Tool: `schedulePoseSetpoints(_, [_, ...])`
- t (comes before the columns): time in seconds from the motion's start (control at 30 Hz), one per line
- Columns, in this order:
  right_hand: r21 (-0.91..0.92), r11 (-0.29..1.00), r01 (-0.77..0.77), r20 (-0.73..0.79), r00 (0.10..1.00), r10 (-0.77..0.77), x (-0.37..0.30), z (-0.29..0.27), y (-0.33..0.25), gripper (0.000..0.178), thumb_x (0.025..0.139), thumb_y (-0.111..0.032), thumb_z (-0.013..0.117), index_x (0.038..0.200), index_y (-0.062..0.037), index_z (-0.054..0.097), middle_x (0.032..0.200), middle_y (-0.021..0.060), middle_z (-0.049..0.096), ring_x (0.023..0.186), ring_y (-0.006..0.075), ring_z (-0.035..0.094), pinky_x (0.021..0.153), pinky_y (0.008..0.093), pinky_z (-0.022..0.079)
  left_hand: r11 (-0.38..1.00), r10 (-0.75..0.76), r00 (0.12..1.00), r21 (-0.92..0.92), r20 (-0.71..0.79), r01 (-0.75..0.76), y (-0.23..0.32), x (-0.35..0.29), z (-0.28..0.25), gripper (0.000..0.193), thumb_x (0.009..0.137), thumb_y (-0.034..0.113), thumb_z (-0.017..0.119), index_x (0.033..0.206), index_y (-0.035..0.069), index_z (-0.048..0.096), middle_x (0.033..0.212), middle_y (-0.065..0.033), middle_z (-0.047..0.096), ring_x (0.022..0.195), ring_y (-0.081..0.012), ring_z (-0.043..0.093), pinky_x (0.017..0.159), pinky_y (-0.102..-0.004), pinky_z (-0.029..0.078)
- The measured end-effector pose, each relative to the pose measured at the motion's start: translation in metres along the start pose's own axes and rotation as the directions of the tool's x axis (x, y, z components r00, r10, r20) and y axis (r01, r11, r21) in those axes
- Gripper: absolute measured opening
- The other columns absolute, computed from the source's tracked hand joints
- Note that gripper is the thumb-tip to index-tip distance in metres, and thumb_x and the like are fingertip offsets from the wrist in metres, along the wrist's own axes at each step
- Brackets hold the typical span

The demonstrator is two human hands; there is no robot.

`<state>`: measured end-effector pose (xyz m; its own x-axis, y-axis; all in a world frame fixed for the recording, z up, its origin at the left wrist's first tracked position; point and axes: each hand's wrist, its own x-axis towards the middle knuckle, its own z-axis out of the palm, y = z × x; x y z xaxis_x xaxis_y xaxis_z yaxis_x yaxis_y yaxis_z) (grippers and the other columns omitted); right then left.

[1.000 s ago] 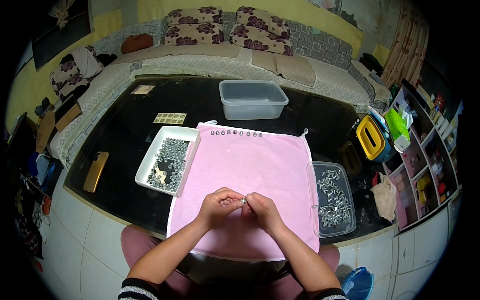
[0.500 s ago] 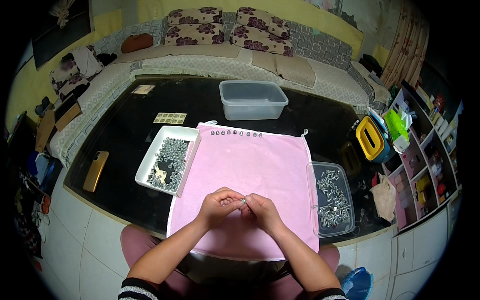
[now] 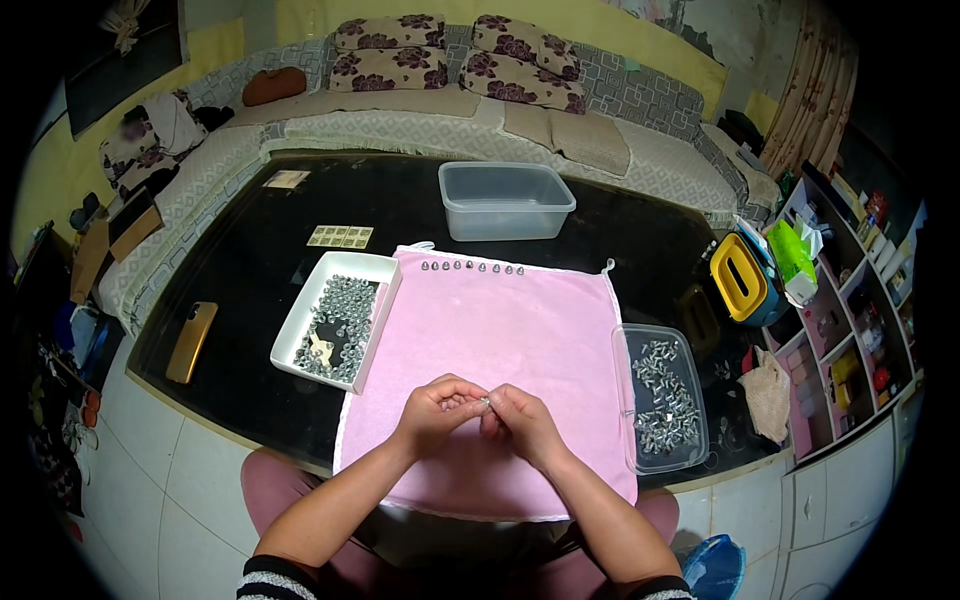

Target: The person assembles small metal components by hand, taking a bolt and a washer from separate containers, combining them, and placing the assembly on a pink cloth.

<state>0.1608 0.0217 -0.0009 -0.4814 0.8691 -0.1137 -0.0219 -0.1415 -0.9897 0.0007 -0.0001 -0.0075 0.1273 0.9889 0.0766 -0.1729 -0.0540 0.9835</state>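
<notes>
Pink cloth (image 3: pixel 490 330) lies beneath our left hand (image 3: pixel 438 412) and right hand (image 3: pixel 528 424); at lower centre of the frame, each grip is clamped on one small metal part (image 3: pixel 486 401). We should pinch lightly, steady one side, and work above the cloth.

Before me the cloth (image 3: pixel 500 330), row of parts (image 3: pixel 469 265) along its far edge, tray (image 3: pixel 303 310) of fasteners (image 3: pixel 347 300) at left edge, box (image 3: pixel 699 400) of screws (image 3: pixel 672 432) at right, tub (image 3: pixel 508 222) beyond.

Long patterned sofa (image 3: pixel 420 130), yellow wall (image 3: pixel 300 22), pale tiled floor (image 3: pixel 205 480).
</notes>
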Motion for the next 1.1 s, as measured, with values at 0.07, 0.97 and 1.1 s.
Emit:
schedulePoseSetpoints(0.07, [0.007,1.000,-0.017,0.017,1.000,0.017,0.000,-0.002,0.002,0.035,0.091,-0.034,0.040,0.075,-0.0061,0.053,0.062,0.0002,0.052,0.056,0.0067,0.046,0.054,0.0206,0.038,0.999,-0.021,0.999,-0.049,0.036,0.022,0.000,0.000,0.000,0.011,0.079,0.003,0.060,0.089,-0.002,0.058,0.081,-0.0053,0.059,0.074,-0.0079,0.055,0.068,-0.0202,0.046])
schedulePoseSetpoints(0.97, [0.051,0.998,0.027,0.009,1.000,-0.028,-0.001,0.000,0.002,0.032,0.092,-0.031,0.040,0.080,-0.0040,0.052,0.060,0.0021,0.052,0.055,0.0077,0.048,0.051,0.0207,0.040,0.996,0.023,1.000,0.083,-0.002,-0.022,-0.003,0.001,-0.001,0.010,0.080,0.001,0.059,0.090,0.000,0.057,0.079,-0.0043,0.059,0.072,-0.0067,0.055,0.065,-0.0200,0.046])
schedulePoseSetpoints(1.1, [0.019,1.000,-0.004,0.016,1.000,0.004,0.001,0.001,0.004,0.030,0.093,-0.028,0.038,0.080,-0.0044,0.049,0.062,0.0030,0.054,0.053,0.0081,0.048,0.051,0.0200,0.039,1.000,0.013,1.000,-0.012,0.015,-0.013,-0.008,0.001,-0.002,0.010,0.080,0.001,0.059,0.089,0.000,0.057,0.078,-0.0034,0.059,0.071,-0.0061,0.054,0.064,-0.0196,0.046])
